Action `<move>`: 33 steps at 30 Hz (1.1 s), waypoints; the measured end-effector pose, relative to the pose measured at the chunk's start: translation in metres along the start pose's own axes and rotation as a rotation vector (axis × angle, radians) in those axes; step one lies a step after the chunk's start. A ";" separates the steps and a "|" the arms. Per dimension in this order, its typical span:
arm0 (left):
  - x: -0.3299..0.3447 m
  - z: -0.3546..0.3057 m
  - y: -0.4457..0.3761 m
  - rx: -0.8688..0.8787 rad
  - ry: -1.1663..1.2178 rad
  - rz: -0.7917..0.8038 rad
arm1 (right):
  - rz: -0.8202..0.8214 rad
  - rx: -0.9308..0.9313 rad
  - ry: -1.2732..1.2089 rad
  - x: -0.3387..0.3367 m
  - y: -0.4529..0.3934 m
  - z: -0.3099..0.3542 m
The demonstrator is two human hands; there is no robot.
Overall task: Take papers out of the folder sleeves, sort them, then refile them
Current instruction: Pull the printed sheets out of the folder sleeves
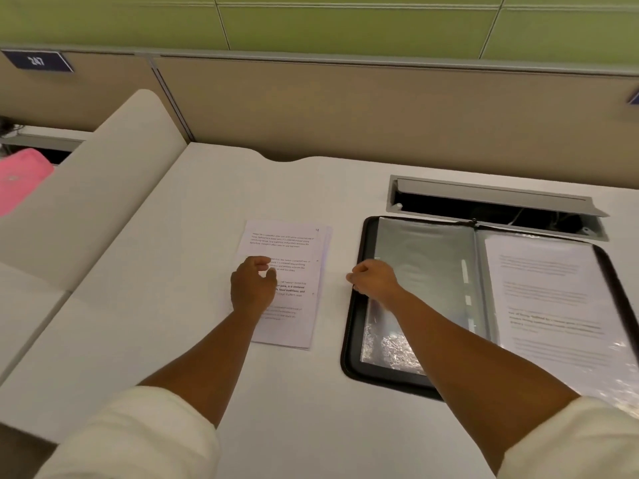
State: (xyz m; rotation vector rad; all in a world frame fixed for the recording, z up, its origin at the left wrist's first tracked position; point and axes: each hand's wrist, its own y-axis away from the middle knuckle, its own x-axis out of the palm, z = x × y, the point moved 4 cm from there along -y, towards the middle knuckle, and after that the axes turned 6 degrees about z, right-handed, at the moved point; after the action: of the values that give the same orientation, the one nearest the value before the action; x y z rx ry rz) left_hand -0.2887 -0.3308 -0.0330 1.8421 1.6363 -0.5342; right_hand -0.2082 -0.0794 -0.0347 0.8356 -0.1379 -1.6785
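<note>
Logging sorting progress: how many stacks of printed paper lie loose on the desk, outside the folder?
1: the white printed paper stack left of the open black zip folder, under the left hand. Sheets beneath cannot be counted.

L hand curled on paper stack; R hand fist at open folder edge.

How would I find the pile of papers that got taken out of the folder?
Start at the big white desk and find the open black folder with shiny sleeves. Look just left of it: the loose paper pile lies flat on the bare desk, with the left hand resting on it. Unlike the page on the folder's right side, it has no plastic over it.
</note>
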 end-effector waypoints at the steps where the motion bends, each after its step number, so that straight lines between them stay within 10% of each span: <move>1: 0.009 -0.008 0.005 0.028 -0.014 0.022 | -0.028 0.002 -0.007 -0.008 0.005 -0.007; 22: 0.197 -0.144 0.142 0.289 -0.080 0.412 | -0.343 0.155 0.084 -0.176 0.128 -0.173; 33: 0.251 -0.162 0.194 0.210 -0.153 0.512 | -0.511 0.666 0.146 -0.198 0.179 -0.247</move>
State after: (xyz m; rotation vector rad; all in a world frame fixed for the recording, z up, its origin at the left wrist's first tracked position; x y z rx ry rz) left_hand -0.0744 -0.0462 -0.0456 2.2090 0.9812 -0.6128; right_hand 0.0905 0.1280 -0.0362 1.5900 -0.4258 -2.0677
